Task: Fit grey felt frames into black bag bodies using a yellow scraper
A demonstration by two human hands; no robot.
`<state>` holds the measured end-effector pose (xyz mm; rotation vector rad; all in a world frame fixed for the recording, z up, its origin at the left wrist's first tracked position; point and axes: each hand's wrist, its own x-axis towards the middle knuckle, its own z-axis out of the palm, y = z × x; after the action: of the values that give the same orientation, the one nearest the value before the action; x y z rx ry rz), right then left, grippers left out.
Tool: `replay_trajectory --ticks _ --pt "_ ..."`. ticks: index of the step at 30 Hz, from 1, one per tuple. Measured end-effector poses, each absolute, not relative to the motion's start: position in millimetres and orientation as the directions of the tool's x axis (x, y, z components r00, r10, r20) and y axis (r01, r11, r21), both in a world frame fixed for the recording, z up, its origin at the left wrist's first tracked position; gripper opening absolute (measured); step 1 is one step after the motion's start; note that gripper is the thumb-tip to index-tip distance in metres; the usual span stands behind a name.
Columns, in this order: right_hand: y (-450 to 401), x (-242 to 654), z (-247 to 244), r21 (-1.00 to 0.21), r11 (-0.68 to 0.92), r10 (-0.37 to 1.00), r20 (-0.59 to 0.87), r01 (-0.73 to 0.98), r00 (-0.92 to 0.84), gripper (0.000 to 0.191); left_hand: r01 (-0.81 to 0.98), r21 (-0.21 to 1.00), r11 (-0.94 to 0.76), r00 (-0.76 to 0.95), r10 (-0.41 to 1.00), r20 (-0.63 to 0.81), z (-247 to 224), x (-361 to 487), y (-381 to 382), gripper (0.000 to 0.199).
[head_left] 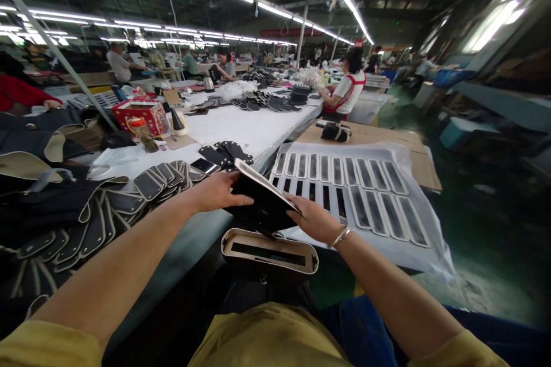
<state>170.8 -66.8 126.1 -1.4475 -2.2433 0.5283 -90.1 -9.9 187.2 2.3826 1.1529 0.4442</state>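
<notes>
A black panel (262, 200) with a pale edge is held tilted between both hands. My left hand (221, 190) grips its left end, the thumb lying across the dark face. At the right end, the fingers of my right hand (312, 218) close on the panel's edge; a bracelet is on that wrist. Just below the panel, over my lap, is an open black case (269, 275) with a cream rim and a long dark slot inside. Its upper edge lies close to the panel; whether they are joined I cannot tell.
Right of the hands, pale-edged strips (370, 206) lie in rows on a white sheet (439, 252). Black pieces (150, 183) and a phone (205, 166) lie on the white table (206, 129) at left. A person (346, 92) works beyond.
</notes>
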Motion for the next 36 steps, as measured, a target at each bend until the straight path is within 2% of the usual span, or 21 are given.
replay_trajectory --ticks 2,5,7,17,25,29,33,36 --pt "-69.4 175.9 124.1 -0.562 0.369 0.920 0.108 0.740 -0.377 0.035 0.698 0.436 -0.569 0.658 0.750 -0.075 182.5 -100.0 -10.4 0.056" --pt "-75.0 182.7 122.2 -0.613 0.342 0.918 0.057 0.712 -0.392 0.034 0.695 0.382 -0.609 0.697 0.702 -0.147 173.4 -110.2 -14.4 0.037" --pt "-78.3 182.5 120.0 -0.617 0.335 0.920 0.052 0.712 -0.388 0.035 0.700 0.357 -0.618 0.693 0.709 -0.131 168.4 -114.2 -17.7 0.030" --pt "-75.3 164.2 81.5 -0.493 0.297 0.949 0.057 0.818 -0.310 0.038 0.748 0.178 -0.639 0.662 0.736 -0.141 139.4 -109.2 -13.0 0.024" --pt "-86.2 153.1 72.2 -0.405 0.225 0.974 0.067 0.886 -0.216 0.047 0.824 -0.094 -0.559 0.546 0.827 -0.135 125.6 -95.5 -5.6 0.028" --pt "-87.6 152.7 66.4 -0.393 0.212 0.977 0.087 0.895 -0.194 0.061 0.818 -0.112 -0.564 0.547 0.824 -0.147 124.8 -91.0 -6.2 0.027" --pt "-90.5 157.9 62.6 -0.401 0.296 0.951 0.206 0.867 -0.230 0.068 0.775 -0.088 -0.626 0.616 0.779 -0.117 136.8 -96.7 -18.9 0.028" --pt "-91.4 155.5 59.8 -0.389 0.353 0.928 0.265 0.851 -0.263 0.071 0.758 -0.124 -0.641 0.639 0.767 -0.058 145.4 -101.5 -29.3 0.029"
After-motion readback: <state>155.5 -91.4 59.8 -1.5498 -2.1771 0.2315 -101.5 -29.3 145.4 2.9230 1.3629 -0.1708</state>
